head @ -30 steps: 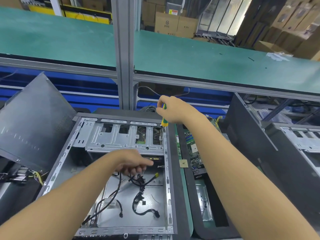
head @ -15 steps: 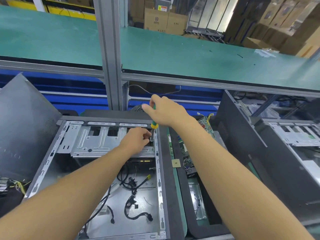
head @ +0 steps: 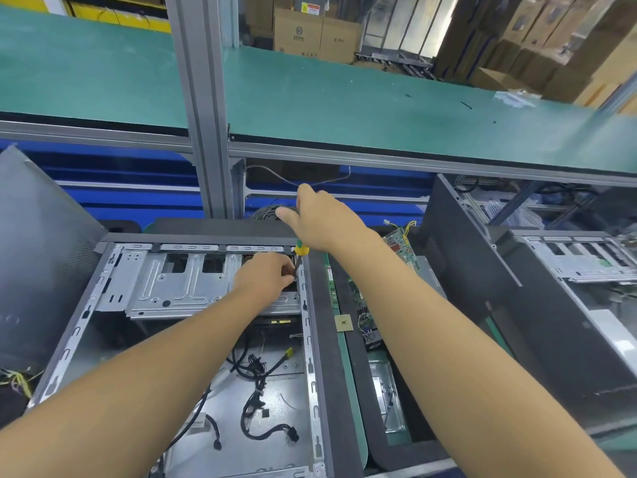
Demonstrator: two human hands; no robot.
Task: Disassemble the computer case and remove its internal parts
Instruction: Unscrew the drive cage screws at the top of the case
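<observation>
The computer case [head: 312, 374] lies open on its side in front of me, running from 6 o'clock up to 12, with the drive cage [head: 172, 288] fixed across its far end. My right hand [head: 324, 222] is wrapped round the handle of the screwdriver [head: 301, 250], which stands nearly upright at the cage's far right corner, about 12 o'clock. My left hand [head: 265, 277] is bunched just below it, fingertips [head: 287, 270] pinching at the shaft near the tip. I cannot tell whether a screw sits under them.

The biggest risk, as I judge it, is the cage. If this is its last fastener, it could sag or drop onto the cables [head: 256, 370] lying loose on the case floor towards 6 o'clock. Next, the tip could slip out of the screw head under my push and skid into my left fingertips or the case's right rail. Smallest, a freed screw could fall among those cables and be lost.

For room, a side panel [head: 38, 270] leans at 9 o'clock and a second case [head: 475, 305] stands at 3, so both elbows are hemmed in. The shelf rail [head: 379, 160] crosses overhead at 12, near my right knuckles, limiting how high I can lift the handle. Circuit boards [head: 398, 243] sit just beside the case wall at 2 o'clock. The freest way out is straight back towards 6.
</observation>
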